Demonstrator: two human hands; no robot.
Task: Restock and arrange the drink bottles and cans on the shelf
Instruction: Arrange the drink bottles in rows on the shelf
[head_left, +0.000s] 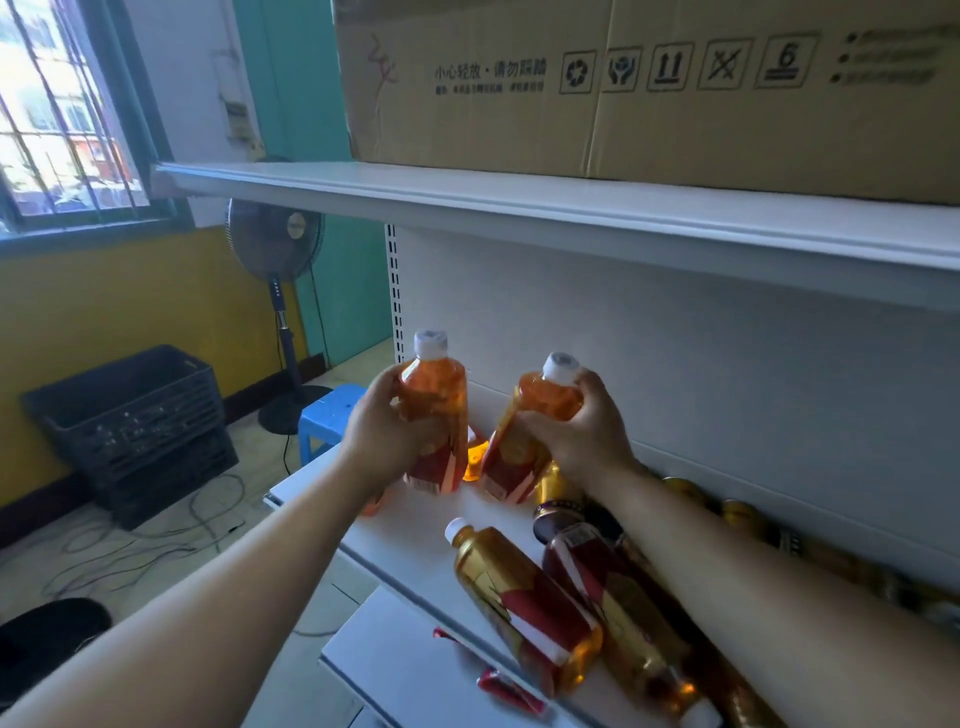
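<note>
left hand (382, 436) wrapped round an upright orange bottle (435, 410); right hand (582, 428) gripping a tilted second bottle (524, 441), both at the white shelf (395, 540) far end. more bottles (524, 597) lying flat nearer, gold cans (737, 514) along the back.

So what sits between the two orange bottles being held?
Head view: between the left-hand bottle and the right-hand bottle is bare white shelf and back panel, plus an orange glow low down, too blurred to identify.
</note>
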